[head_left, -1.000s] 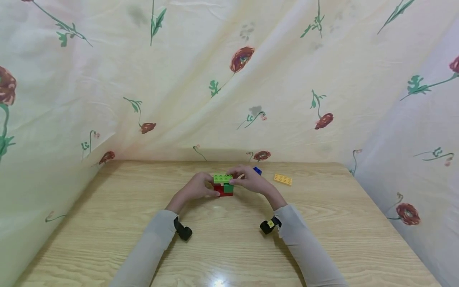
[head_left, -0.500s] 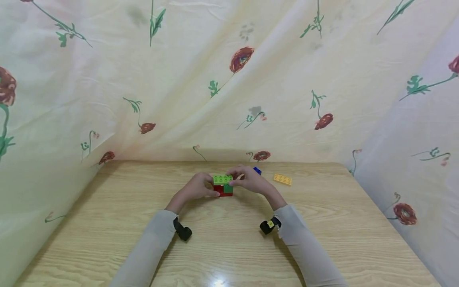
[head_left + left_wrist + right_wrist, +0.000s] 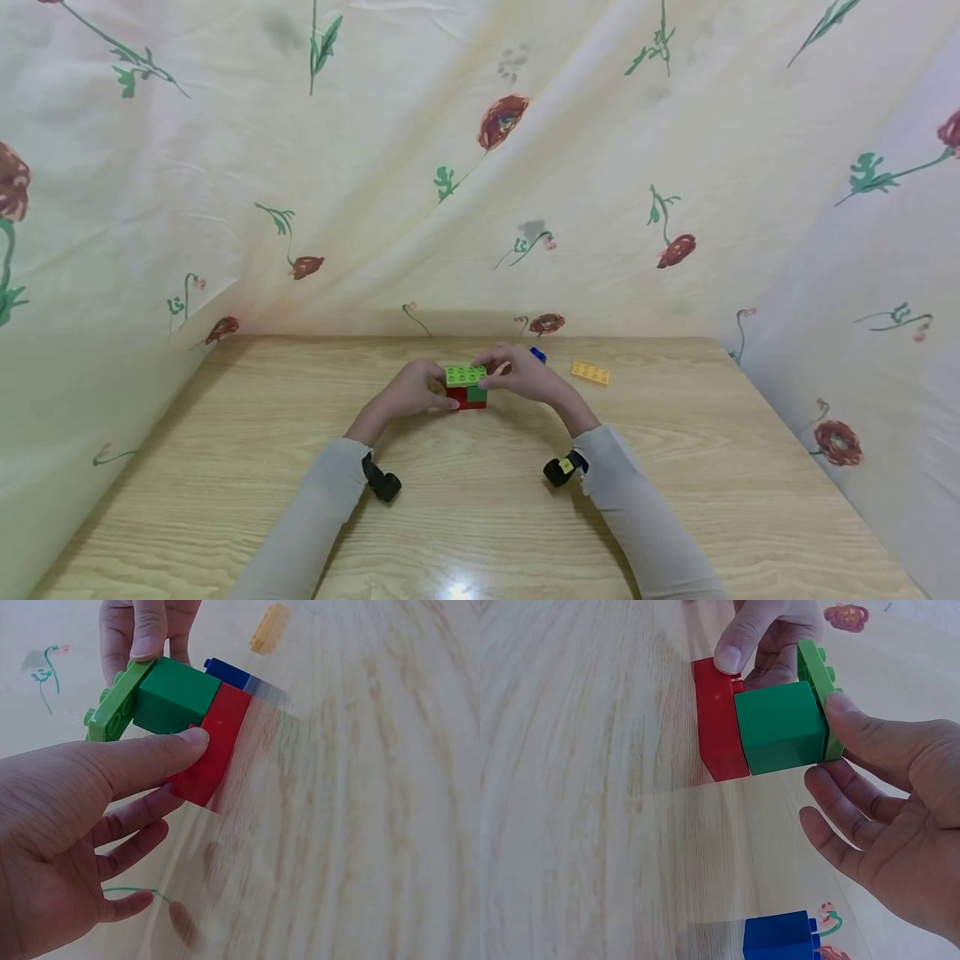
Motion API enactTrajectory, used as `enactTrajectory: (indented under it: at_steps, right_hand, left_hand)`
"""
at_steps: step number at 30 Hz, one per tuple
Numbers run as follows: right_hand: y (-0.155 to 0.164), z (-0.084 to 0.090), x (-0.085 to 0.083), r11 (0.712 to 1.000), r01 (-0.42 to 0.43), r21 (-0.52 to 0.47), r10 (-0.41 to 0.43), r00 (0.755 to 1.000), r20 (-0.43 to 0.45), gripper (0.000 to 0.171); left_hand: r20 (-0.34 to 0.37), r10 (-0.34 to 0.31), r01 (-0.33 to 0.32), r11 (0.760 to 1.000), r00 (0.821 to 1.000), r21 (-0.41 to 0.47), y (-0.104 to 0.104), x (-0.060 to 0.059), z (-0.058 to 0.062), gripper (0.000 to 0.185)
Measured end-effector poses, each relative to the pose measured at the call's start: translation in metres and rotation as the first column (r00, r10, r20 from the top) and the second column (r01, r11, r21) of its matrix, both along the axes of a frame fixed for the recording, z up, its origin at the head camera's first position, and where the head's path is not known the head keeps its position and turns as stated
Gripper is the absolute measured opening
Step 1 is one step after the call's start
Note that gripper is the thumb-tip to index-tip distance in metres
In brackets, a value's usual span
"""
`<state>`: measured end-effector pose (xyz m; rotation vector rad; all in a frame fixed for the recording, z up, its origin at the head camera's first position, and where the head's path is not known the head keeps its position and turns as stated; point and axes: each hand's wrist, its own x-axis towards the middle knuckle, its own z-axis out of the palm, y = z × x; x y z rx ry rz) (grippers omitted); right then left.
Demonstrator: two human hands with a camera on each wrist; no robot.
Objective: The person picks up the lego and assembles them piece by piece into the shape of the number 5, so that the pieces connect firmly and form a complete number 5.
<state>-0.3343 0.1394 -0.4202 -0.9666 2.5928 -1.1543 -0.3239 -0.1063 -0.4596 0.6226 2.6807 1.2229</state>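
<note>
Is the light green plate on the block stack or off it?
On: the light green plate lies flat atop the dark green block and red brick.

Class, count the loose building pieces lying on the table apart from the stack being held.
2: a blue brick just behind the right hand, and a yellow plate further right. The hands may hide others.

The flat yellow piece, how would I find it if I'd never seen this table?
Look at the wooden table, toward its far edge by the flowered cloth. Right of the two hands and the small blue brick lies the yellow plate, alone and untouched. It is the only thin, flat, yellow piece.
</note>
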Motion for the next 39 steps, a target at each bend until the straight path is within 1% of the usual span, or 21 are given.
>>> enactTrajectory:
  at_steps: [9,16,22,28,31,35,39]
  right_hand:
    - [-0.0006,0.0013,0.0009,1.000,0.005,0.001,-0.005,1.000,-0.005,0.032]
    - [-0.0011,0.0015,0.0022,1.000,0.016,0.013,-0.016,1.000,-0.012,0.033]
    - [-0.0010,0.0019,0.0023,1.000,0.022,0.018,-0.021,1.000,-0.020,0.033]
    - [-0.0004,0.0057,-0.0009,0.999,0.030,0.021,-0.030,0.999,-0.026,0.033]
    - [0.0002,0.0075,-0.0008,0.999,0.038,0.013,-0.038,0.999,-0.021,0.033]
    - [0.0014,0.0051,0.0032,0.999,0.042,-0.003,-0.042,0.999,-0.017,0.033]
    - [0.0011,0.0026,0.0055,0.999,0.034,-0.014,-0.034,0.999,-0.017,0.033]
  left_hand:
    - [-0.008,-0.007,0.008,1.000,1.000,0.004,-0.0001,0.0013,0.0018,0.018]
    - [0.003,0.004,-0.004,1.000,1.000,0.008,0.0005,0.0020,0.0012,0.018]
    - [-0.010,-0.005,0.005,1.000,1.000,-0.004,-0.0001,0.0017,0.0020,0.017]
    - [-0.009,-0.005,0.005,1.000,1.000,0.000,0.0003,-0.0020,0.0056,0.019]
    - [0.003,0.001,-0.001,1.000,1.000,0.013,0.0013,-0.0031,0.0060,0.019]
    - [0.001,-0.004,0.004,1.000,1.000,0.014,0.0026,0.0000,0.0036,0.018]
    - [-0.017,-0.003,0.003,1.000,1.000,-0.002,0.0018,0.0027,0.0016,0.017]
